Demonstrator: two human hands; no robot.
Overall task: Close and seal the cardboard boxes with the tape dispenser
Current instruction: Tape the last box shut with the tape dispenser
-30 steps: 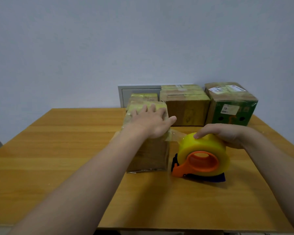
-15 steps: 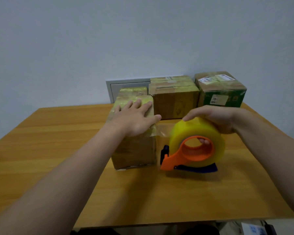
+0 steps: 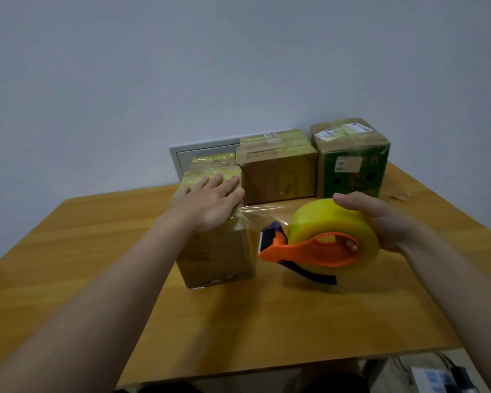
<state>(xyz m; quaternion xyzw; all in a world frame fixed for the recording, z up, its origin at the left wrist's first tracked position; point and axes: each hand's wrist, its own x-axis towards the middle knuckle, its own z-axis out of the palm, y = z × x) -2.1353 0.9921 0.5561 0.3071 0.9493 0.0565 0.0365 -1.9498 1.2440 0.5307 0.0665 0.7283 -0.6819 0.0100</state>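
A small brown cardboard box (image 3: pixel 216 256) stands on the wooden table (image 3: pixel 68 251), its top covered in yellowish tape. My left hand (image 3: pixel 210 202) presses flat on that top, fingers straight. My right hand (image 3: pixel 380 222) grips the tape dispenser (image 3: pixel 318 251), an orange frame with a big yellow tape roll, lifted off the table just right of the box. A clear strip of tape (image 3: pixel 264 211) stretches from the box's top right edge to the roll.
Behind stand a taped brown box (image 3: pixel 278 177), a green box with labels (image 3: pixel 352 171) and a smaller taped box (image 3: pixel 213 161), all against a grey wall with a white panel (image 3: pixel 199 154). A tape scrap (image 3: pixel 398 196) lies at the right rear. Cables lie on the floor.
My right hand has lifted the dispenser off the table and pulled it right, drawing out more tape. My left hand stays pressed on the box top.
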